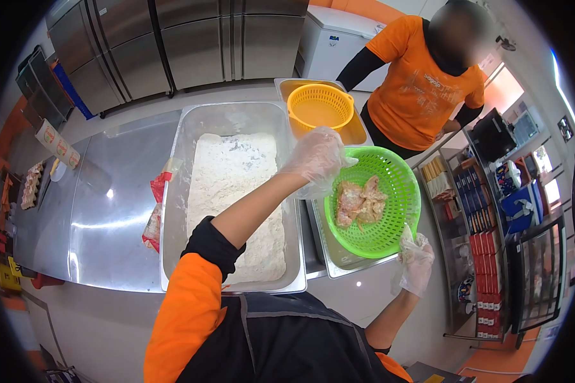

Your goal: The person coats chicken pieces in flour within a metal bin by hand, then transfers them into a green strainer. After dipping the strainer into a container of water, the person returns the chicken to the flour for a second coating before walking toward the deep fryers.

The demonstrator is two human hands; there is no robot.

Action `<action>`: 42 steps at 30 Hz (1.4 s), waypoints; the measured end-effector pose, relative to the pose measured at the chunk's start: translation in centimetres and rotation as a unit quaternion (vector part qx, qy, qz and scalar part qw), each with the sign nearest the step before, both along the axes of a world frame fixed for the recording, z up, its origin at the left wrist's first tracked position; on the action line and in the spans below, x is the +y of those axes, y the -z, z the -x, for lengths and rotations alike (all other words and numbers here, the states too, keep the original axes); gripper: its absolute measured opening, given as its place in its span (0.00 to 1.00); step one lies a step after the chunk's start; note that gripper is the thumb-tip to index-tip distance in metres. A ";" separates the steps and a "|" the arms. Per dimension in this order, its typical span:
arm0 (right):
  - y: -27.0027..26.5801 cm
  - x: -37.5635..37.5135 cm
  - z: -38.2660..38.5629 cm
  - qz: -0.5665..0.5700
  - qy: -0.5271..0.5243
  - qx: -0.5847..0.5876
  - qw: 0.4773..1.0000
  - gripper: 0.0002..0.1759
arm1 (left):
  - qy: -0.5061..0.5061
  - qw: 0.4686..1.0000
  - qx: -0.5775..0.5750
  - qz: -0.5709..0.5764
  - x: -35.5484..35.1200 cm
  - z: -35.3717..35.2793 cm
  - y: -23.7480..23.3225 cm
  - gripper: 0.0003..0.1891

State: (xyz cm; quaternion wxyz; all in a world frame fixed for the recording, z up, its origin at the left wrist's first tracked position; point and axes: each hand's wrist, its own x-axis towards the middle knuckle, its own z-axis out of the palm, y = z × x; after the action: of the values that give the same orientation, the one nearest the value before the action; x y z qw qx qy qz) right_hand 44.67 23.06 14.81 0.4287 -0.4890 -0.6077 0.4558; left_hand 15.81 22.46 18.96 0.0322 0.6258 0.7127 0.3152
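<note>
A bright green plastic colander [399,198] is held between my two gloved hands, over a metal pan [334,267]. Several floured pieces of raw meat, apparently chicken [360,203], lie in its bottom. My left hand [319,159], in a clear plastic glove, is closed on the colander's far left rim. On the near right rim, my right hand [416,262] grips with fingers pinched, also gloved. Left of the colander, a deep steel pan [174,220] contains white flour [236,204], partly hidden by my left forearm.
A yellow colander [321,88] sits in another metal pan [359,131] beyond the green one. Across from me stands a person in an orange shirt [421,83]. A steel table [118,236] extends left, with red packaging [154,223] beside the flour pan. Shelves [457,236] stand right.
</note>
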 end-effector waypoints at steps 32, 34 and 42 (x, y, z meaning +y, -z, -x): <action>0.9 -0.4 -0.6 -0.028 0.025 0.004 0.999 0.10 | 0.018 0.998 -0.042 0.037 -0.1 -0.3 0.8 0.21; 0.1 -0.6 -0.1 -0.037 0.013 0.020 0.999 0.10 | 0.049 0.995 -0.072 0.041 -0.5 0.4 0.7 0.20; -6.7 -2.9 6.5 -0.135 -0.076 -0.054 0.986 0.08 | 0.007 0.983 -0.062 0.172 -10.8 5.9 -4.6 0.20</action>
State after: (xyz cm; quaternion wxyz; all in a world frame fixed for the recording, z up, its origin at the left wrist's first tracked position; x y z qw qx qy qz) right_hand 38.16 20.15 21.51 0.4219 -0.4026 -0.7213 0.3737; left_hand 9.96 11.65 23.52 0.1854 0.5951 0.7487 0.2257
